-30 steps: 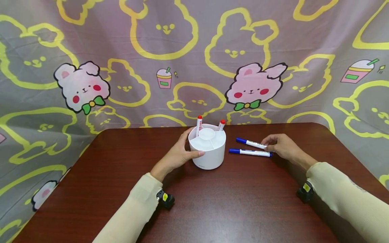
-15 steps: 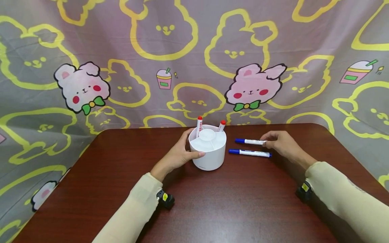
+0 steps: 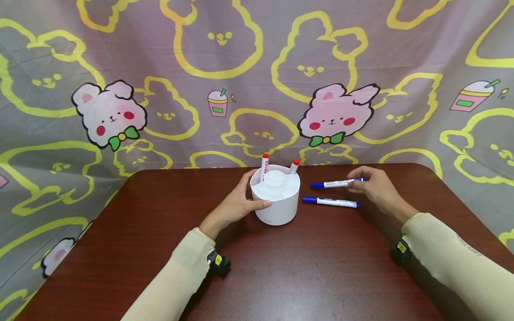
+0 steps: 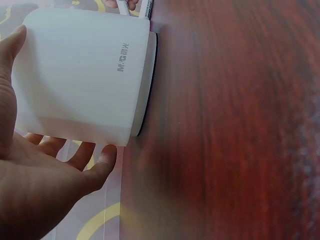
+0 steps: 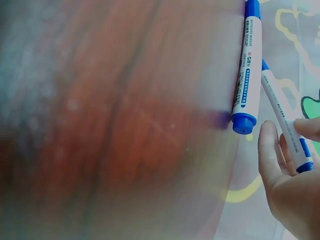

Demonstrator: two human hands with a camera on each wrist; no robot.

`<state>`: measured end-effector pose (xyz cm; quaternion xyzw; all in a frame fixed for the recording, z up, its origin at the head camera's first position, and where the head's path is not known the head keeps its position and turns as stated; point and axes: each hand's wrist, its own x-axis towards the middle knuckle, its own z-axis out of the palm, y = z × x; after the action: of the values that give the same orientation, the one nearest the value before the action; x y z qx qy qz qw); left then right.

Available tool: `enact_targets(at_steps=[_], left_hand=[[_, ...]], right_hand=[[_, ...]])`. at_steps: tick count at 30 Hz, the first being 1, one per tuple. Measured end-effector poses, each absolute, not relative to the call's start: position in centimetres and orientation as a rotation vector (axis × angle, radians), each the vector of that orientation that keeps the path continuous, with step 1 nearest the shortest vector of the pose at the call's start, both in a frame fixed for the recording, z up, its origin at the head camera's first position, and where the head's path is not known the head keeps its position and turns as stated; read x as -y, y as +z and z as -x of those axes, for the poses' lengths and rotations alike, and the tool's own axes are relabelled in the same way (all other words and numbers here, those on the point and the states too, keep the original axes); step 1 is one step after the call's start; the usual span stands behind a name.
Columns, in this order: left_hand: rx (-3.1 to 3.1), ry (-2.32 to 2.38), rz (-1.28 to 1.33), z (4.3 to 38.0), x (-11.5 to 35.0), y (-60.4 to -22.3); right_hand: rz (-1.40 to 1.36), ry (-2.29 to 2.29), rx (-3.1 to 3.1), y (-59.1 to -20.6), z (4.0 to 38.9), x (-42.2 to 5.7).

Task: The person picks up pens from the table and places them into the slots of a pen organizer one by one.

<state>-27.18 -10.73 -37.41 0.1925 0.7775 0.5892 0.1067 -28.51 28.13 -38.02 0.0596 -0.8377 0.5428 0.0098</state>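
Observation:
A white round pen holder (image 3: 277, 209) with compartments stands on the table. My left hand (image 3: 237, 203) grips its left side, thumb across the front and the other fingers round the back. Two red-capped markers lean in its rear compartment: a left one (image 3: 265, 167) and a right one (image 3: 294, 166). To the right, my right hand (image 3: 373, 185) pinches a blue-capped whiteboard marker (image 5: 281, 107) between thumb and fingers, near its rear end. A second blue-capped whiteboard marker (image 3: 333, 202) lies just nearer to me, its cap toward the pen holder.
The dark red-brown wooden table (image 3: 313, 267) carries everything. Behind its far edge hangs a grey curtain (image 3: 249, 89) printed with yellow outlines and bunny faces. Each wrist wears a small black camera, the left one (image 3: 219, 263) and the right one (image 3: 400, 253).
My right hand has moved slightly away from me, turning the far blue marker so its rear end now points up and right behind the fingers. The left hand and pen holder stay put.

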Motion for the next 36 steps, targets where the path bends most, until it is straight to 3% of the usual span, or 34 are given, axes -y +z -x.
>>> enact_targets(at_steps=[15, 36], left_hand=[[-2.280, 1.737, -0.564, 27.2, 10.6, -37.3], [-2.267, 1.761, -0.602, 27.2, 10.6, -37.6]], right_hand=[[-0.134, 1.766, 2.442, -37.1, 28.3, -27.7], [-0.360, 2.069, 1.960, -34.7, 27.3, -26.6]])
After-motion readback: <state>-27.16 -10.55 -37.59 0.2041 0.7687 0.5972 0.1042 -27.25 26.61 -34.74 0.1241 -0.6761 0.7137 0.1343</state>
